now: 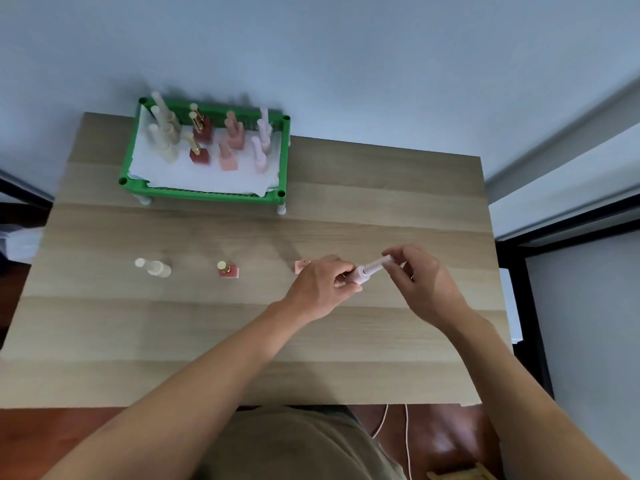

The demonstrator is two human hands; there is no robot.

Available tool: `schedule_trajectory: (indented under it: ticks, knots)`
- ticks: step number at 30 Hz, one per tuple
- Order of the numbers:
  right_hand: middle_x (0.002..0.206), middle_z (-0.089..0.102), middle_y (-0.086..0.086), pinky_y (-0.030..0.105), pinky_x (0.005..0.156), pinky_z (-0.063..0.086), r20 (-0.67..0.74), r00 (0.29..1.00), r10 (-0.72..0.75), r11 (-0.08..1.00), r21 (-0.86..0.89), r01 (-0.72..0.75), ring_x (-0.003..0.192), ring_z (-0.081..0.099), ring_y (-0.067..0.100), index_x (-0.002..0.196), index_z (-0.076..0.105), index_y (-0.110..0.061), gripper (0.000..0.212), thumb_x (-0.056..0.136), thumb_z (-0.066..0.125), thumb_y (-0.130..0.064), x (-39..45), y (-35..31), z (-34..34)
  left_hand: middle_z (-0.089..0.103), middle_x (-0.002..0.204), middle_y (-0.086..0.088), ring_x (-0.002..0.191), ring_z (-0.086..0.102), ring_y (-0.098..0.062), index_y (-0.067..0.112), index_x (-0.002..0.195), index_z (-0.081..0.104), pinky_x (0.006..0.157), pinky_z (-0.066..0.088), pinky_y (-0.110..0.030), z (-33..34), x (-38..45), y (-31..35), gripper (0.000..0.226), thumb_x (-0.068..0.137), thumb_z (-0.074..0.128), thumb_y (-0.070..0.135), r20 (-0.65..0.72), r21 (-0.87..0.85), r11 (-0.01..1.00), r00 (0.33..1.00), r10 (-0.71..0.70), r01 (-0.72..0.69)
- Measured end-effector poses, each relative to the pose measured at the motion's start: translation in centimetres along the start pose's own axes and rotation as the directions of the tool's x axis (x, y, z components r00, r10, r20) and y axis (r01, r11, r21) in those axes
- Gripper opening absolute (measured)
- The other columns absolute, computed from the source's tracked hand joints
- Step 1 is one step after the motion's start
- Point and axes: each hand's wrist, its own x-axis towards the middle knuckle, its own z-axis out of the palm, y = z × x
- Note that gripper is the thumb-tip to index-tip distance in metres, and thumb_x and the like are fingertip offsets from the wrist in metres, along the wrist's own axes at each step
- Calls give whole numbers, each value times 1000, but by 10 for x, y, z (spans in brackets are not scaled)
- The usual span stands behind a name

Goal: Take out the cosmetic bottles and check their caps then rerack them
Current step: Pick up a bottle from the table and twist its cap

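Observation:
My left hand (320, 285) grips the body of a pale pink cosmetic bottle (362, 274), held tilted above the table. My right hand (420, 275) pinches the bottle's long pale cap (377, 263). On the wooden table (242, 341) stand a cream bottle (156, 267), a red bottle with a gold cap (228, 270), and a pink bottle (300, 266) partly hidden behind my left hand. The green rack (207, 195) at the back left holds several more bottles in cream, red, pink and pale pink.
The rack is lined with white paper (194, 174) and stands on short white legs. A pale wall runs behind the table. Dark frames stand at the left and right of the table. Cables (407, 441) hang below the table's near edge.

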Motion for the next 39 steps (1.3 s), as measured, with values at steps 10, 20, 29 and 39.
schedule_trajectory:
  ticks: [10, 20, 29, 39]
  knots:
    - [51, 42, -8, 26, 46, 30, 24, 995, 101, 986, -135, -97, 47, 39, 9, 64, 46, -20, 48, 94, 54, -57, 4, -22, 4, 62, 87, 7, 81, 59, -11, 21, 95, 70, 87, 50, -47, -17, -18, 2, 21, 84, 75, 37, -13, -39, 997, 998, 61, -61]
    - [77, 63, -16, 24, 57, 41, 89, 993, 72, 965, -257, -47, 68, 58, 0, 89, 59, -37, 42, 87, 45, -76, 3, -35, -5, 63, 90, 4, 81, 61, -14, 19, 101, 71, 76, 54, -35, -30, -29, -6, 24, 83, 77, 34, -30, -58, 996, 997, 70, -71]
    - [80, 61, -17, 18, 56, 38, 120, 990, -76, 985, -144, 93, 69, 58, 4, 97, 63, -31, 12, 94, 62, -42, -2, -45, 1, 64, 90, 4, 79, 62, -12, 19, 101, 70, 73, 55, -32, -38, -32, -12, 24, 84, 77, 33, -44, -48, 995, 995, 90, -93]
    - [63, 63, 0, 39, 58, 48, 122, 986, 116, 952, -298, -75, 59, 59, 19, 69, 62, -18, 71, 92, 29, -76, 7, -59, -2, 63, 92, 6, 82, 62, -13, 21, 99, 70, 76, 54, -35, -38, -35, -13, 20, 84, 77, 32, -39, -57, 993, 994, 103, -105]
